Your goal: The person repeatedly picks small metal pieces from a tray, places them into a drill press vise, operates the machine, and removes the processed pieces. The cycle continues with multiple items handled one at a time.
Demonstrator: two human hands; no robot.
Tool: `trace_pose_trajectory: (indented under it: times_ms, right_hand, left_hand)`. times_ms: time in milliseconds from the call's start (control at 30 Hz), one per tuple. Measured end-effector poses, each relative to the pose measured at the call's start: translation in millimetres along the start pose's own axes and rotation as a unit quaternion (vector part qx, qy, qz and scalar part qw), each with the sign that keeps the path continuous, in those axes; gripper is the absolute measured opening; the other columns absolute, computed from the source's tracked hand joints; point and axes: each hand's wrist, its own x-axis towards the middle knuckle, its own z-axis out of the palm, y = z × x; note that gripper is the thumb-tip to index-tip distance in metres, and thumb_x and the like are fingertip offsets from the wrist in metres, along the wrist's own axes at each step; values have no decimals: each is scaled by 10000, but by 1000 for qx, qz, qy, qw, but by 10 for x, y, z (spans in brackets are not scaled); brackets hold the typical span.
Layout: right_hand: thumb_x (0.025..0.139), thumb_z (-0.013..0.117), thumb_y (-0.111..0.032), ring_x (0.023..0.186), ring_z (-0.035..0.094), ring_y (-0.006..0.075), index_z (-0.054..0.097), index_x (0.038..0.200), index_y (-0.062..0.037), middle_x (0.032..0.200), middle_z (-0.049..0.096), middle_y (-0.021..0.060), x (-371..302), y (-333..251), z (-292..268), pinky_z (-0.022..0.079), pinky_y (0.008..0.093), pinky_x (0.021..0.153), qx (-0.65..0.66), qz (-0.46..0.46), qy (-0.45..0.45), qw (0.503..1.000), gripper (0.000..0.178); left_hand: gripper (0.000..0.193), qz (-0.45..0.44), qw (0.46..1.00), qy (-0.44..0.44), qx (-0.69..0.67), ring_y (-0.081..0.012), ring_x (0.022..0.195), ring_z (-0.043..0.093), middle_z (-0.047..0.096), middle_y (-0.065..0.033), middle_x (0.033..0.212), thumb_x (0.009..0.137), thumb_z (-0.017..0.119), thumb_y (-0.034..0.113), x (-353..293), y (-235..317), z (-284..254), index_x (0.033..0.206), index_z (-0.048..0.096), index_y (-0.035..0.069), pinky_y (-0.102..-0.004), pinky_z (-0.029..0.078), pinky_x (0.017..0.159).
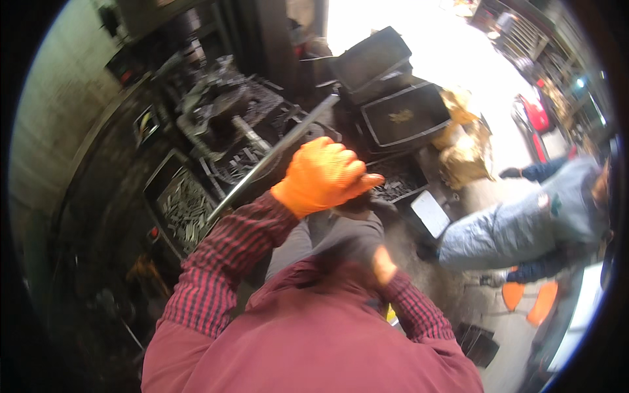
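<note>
My left hand, in an orange glove, is raised in front of me with its fingers curled closed and the thumb side turned to the right. Whatever it may hold is hidden; something dark shows just below it. My right hand is lower, close to my body, and smeared by motion. Orange shows near its wrist, and its fingers cannot be made out. Beyond the left hand and forearm, a long pale metal bar runs slantwise across the work area. Small metal pieces lie past the bar.
A bin of metal strips stands at left. Another bin of pieces sits right of my left hand. Black crates and yellowish sacks lie farther off. A person in grey clothing is at right, near an orange chair.
</note>
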Motion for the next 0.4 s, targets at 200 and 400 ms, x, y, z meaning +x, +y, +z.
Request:
trace_pose_trajectory:
  times_ms: [200, 400]
  right_hand:
    - [1010, 677, -157, 1330, 653, 313, 666, 1423, -15, 1391, 689, 253, -931, -286, -448, 538, 413, 1093, -153, 200, -166, 953, 437]
    - [1003, 702, -142, 806, 763, 252, 770, 1158, 9, 929, 793, 180, -1851, -873, -973, 598, 389, 763, 252, 388, 291, 838, 227]
  left_hand:
    - [307, -90, 996, 25, -4, -242, 658, 596, 594, -23, 706, 817, 921, 287, -195, -16, -99, 776, 660, 131, -388, 460, 636]
    - [100, -294, 955, 33, 1, -283, 777, 671, 729, -85, 850, 908, 850, 134, -978, 33, -466, 903, 778, 65, -400, 538, 752]
